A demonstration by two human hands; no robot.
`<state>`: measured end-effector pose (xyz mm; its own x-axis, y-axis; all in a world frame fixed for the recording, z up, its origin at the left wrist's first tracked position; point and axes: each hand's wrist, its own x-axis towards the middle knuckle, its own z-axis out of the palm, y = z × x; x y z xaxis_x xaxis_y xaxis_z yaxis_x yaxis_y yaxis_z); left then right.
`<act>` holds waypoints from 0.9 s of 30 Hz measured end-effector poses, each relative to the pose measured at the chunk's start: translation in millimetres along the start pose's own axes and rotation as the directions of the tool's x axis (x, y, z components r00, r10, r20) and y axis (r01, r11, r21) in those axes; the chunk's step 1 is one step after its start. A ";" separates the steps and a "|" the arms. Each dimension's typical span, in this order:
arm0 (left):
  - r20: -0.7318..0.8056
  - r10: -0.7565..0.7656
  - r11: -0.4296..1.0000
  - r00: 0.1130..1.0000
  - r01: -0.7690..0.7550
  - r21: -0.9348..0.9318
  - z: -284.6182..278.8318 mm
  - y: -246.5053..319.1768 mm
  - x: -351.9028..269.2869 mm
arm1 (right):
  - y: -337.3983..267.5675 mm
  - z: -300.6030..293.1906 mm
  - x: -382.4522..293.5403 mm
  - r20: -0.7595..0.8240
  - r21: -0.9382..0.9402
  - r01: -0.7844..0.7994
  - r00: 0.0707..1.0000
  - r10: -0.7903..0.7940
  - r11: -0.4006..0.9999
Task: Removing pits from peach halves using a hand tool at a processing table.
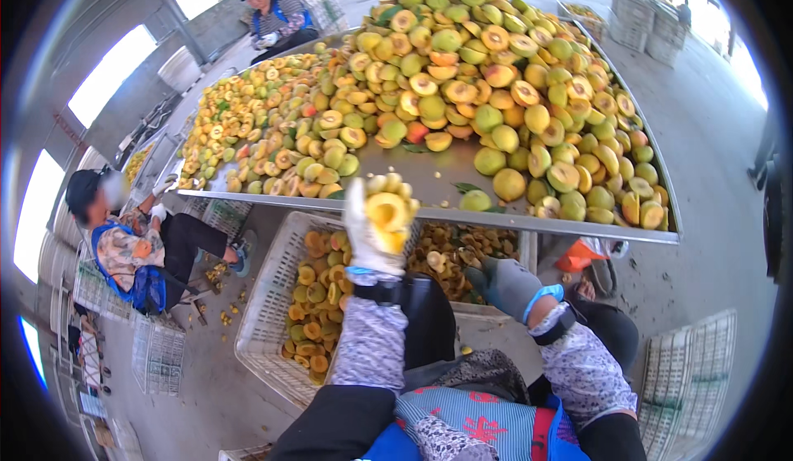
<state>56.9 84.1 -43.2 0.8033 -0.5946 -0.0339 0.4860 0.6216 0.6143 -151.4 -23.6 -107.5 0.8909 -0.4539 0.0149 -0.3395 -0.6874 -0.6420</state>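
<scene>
My left hand (379,228), in a pale glove, holds a pitted yellow fruit half (387,213) with its hollow facing up, just past the metal table's near edge. My right hand (505,284), in a grey glove, is lower and to the right, over a crate of fruit stones and scraps (461,256); its fingertips point down and left, and whether it holds a small thing cannot be told. Left of my left arm, a white plastic crate (266,337) contains pitted fruit halves (316,312). Ahead, whole and cut fruits (458,77) are heaped on the metal table (421,173).
A person (130,244) sits at the left by the table corner; another person (279,18) sits beyond its far left side. The table's raised metal rim (458,214) runs before me. Stacked crates (687,380) stand at the lower right, and an orange bag (579,255) lies under the table.
</scene>
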 end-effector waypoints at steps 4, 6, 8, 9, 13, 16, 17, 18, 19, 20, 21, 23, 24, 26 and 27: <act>-0.066 0.234 0.582 0.970 -0.085 0.809 -72.7 65.6 19.1 | -1.0 -10.4 1.4 -0.112 0.015 -0.053 0.992 0.055 0.998; 0.042 0.497 0.016 0.867 -0.058 0.998 -59.2 69.4 15.2 | -12.1 -19.4 3.1 -0.164 0.101 -0.052 0.984 0.068 0.994; 0.208 0.447 0.023 0.870 -0.244 0.969 -35.8 48.4 23.0 | -17.0 -21.4 -0.1 -0.108 0.073 -0.110 0.987 0.118 0.991; 0.175 0.315 0.186 0.933 -0.241 0.952 -3.7 26.2 22.1 | -13.1 -17.1 -3.1 -0.076 0.099 -0.095 0.992 0.103 0.991; 0.471 -0.202 -0.055 0.859 -0.490 0.870 79.3 -56.1 23.8 | -12.0 -25.8 -11.8 0.060 0.049 -0.128 0.990 0.125 0.991; 0.452 -0.414 -0.276 0.790 -0.582 0.764 99.7 -112.0 33.2 | -5.2 -26.5 -13.3 0.077 -0.026 -0.103 0.991 0.105 0.994; 0.374 -0.465 -0.403 0.802 -0.569 0.717 102.8 -128.4 35.2 | -1.0 -28.0 -13.5 0.069 -0.053 -0.100 0.992 0.103 0.994; 0.380 -0.469 -0.397 0.797 -0.575 0.715 102.4 -134.9 41.8 | 1.9 -28.7 -14.2 0.064 -0.056 -0.106 0.992 0.110 0.993; 0.358 -0.478 -0.424 0.802 -0.567 0.706 101.2 -139.1 48.7 | 3.5 -28.9 -14.6 0.043 -0.054 -0.097 0.994 0.099 0.994; 0.335 -0.488 -0.449 0.806 -0.561 0.695 104.3 -139.2 49.3 | 4.6 -30.2 -16.4 0.022 -0.050 -0.091 0.996 0.092 0.995; 0.373 -0.470 -0.414 0.800 -0.573 0.707 104.7 -135.6 49.6 | 4.2 -33.2 -18.4 0.018 -0.053 -0.098 0.995 0.099 0.994; 0.354 -0.466 -0.264 0.811 -0.509 0.819 101.9 -118.1 51.8 | -1.8 -43.5 -21.2 -0.040 -0.004 -0.087 0.995 0.087 0.996; 0.305 -0.464 -0.165 0.832 -0.419 0.893 98.4 -108.2 54.1 | -3.9 -47.1 -20.5 -0.047 -0.006 -0.087 0.995 0.087 0.996; 0.274 -0.402 0.234 0.874 -0.191 0.953 75.1 -91.4 64.0 | -10.6 -51.1 -17.5 -0.122 0.065 -0.116 0.985 0.123 0.991; 0.277 -0.374 0.331 0.885 -0.152 0.931 82.3 -76.8 51.9 | -9.5 -52.8 -16.0 -0.129 0.066 -0.124 0.983 0.132 0.990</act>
<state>32.9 -36.5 -27.2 0.4335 -0.9002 -0.0412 -0.2815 -0.1787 0.9428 -178.3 -39.7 -61.2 0.7922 -0.6096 0.0287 -0.4266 -0.5868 -0.6882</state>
